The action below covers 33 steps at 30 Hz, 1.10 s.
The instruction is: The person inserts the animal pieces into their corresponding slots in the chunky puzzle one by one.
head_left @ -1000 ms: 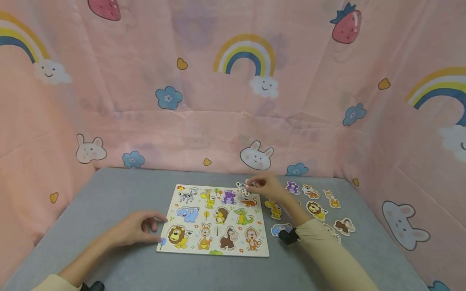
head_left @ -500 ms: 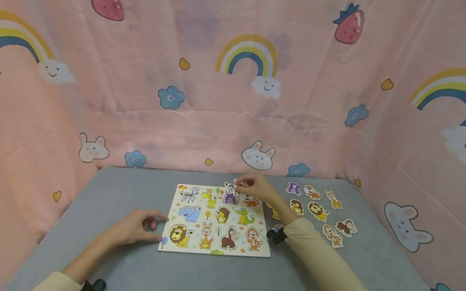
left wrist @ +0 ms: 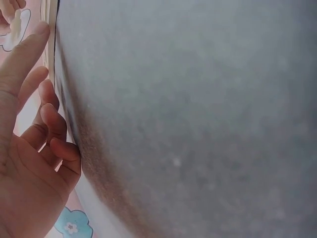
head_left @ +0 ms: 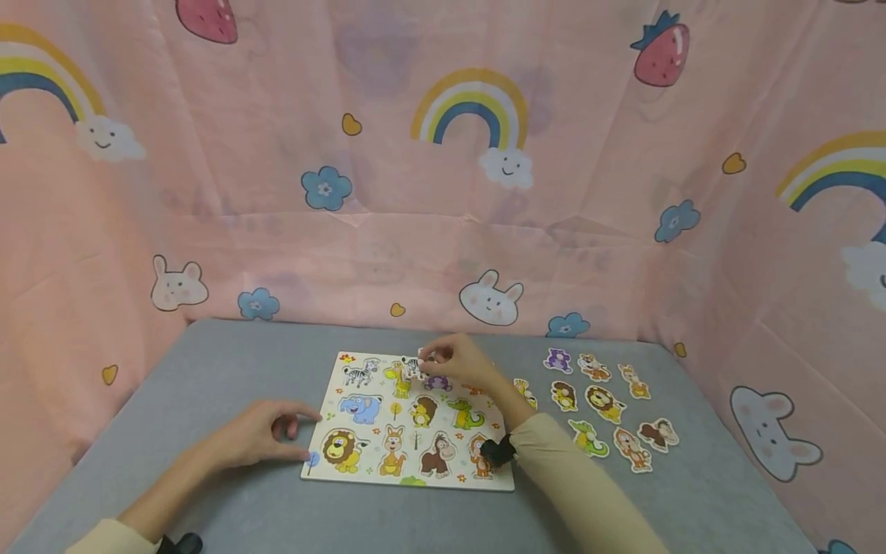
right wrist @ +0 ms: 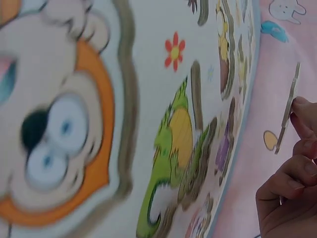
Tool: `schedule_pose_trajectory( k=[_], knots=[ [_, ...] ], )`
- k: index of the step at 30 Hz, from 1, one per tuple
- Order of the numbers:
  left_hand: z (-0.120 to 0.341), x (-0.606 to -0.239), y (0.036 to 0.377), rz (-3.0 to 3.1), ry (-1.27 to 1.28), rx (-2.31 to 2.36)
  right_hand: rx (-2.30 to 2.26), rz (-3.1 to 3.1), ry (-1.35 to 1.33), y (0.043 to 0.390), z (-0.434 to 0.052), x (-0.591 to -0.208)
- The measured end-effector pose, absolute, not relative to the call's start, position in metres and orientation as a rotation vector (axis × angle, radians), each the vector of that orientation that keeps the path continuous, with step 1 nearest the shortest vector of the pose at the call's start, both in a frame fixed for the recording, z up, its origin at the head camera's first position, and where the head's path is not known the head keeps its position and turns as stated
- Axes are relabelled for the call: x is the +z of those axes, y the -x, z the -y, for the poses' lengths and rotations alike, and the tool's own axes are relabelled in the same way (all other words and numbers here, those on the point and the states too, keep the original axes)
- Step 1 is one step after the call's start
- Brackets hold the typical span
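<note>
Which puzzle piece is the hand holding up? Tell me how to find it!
Find the white animal puzzle board in the middle of the grey table. Above its far edge the right hand pinches one small piece, the zebra piece. It is the only piece with black and white stripes, and the only one off the table.

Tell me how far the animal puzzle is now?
Little looks done: the board shows printed animals, but whether any piece already sits in it cannot be told. In hand: the right hand pinches the zebra piece above the board's top row, while the left hand touches the board's left edge. Left: at least nine loose pieces lie on the table to the right.
</note>
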<state>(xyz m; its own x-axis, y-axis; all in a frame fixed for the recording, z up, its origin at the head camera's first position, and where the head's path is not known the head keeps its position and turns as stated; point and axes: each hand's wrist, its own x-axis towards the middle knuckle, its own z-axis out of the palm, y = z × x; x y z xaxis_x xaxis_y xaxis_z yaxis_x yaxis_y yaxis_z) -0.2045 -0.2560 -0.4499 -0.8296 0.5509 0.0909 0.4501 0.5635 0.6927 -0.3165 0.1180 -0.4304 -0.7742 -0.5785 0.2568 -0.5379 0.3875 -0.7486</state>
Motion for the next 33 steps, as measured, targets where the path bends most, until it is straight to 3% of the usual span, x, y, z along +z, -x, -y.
schedule_pose_trajectory(
  k=[33],
  knots=[
    [0.255,-0.451,0.205,-2.670,-0.852,1.074,-1.350,-2.545,0.923,0.322,-0.045,-0.443]
  ],
)
